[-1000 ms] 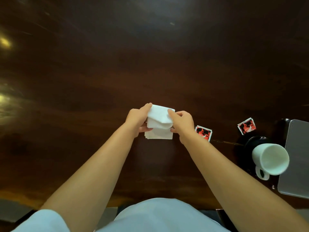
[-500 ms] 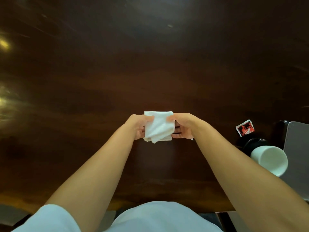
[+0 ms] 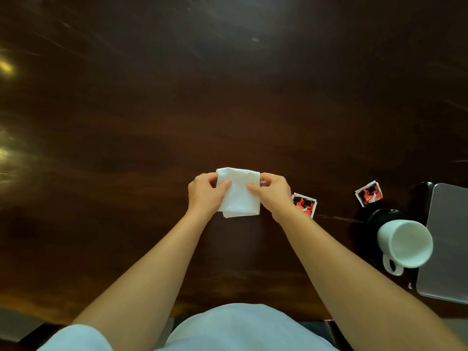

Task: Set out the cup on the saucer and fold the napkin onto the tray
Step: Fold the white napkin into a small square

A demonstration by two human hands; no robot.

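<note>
A white napkin [image 3: 239,192], folded into a small square, is held just above the dark wooden table in the middle of the view. My left hand [image 3: 205,195] pinches its left edge and my right hand [image 3: 273,193] pinches its right edge. At the right, a white cup [image 3: 402,243] stands on a black saucer [image 3: 374,219], its handle turned toward me. A grey tray [image 3: 448,239] lies at the right edge, right beside the cup and cut off by the frame.
Two red and black sachets lie on the table: one sachet [image 3: 306,205] just right of my right wrist, the other sachet [image 3: 368,193] beyond the saucer. The table's front edge [image 3: 177,310] runs close to my body.
The napkin went from half-open with a flap raised to a neat flat square. My hands shifted their grip to its two sides, and the sachet near my right wrist came back into view.
</note>
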